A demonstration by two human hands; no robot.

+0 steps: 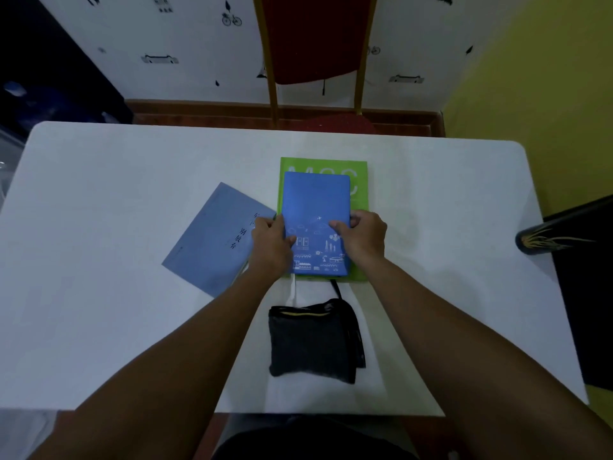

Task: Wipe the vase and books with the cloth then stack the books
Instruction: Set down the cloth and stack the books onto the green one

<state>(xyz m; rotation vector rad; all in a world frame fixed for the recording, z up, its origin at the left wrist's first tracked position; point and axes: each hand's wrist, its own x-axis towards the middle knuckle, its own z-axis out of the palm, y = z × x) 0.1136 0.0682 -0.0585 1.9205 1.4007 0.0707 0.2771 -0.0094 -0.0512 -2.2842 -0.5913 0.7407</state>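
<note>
A bright blue notebook point(315, 200) with white drawings lies on top of a larger green book point(360, 180) in the middle of the white table point(99, 180). My left hand point(270, 244) grips the notebook's left edge and my right hand point(365, 237) grips its right edge. A pale blue-grey book point(212, 240) lies tilted just left of the stack, partly under my left wrist. The dark folded cloth point(311, 340) rests on the table near me, between my forearms. The black vase point(544, 239) with gold grass markings lies on its side at the right edge.
A red chair point(315, 44) with a gold frame stands behind the table's far edge. A black surface point(587, 293) sits to the right of the table. A white ribbon point(293, 293) and a dark strap point(336, 288) hang out of the notebook toward the cloth.
</note>
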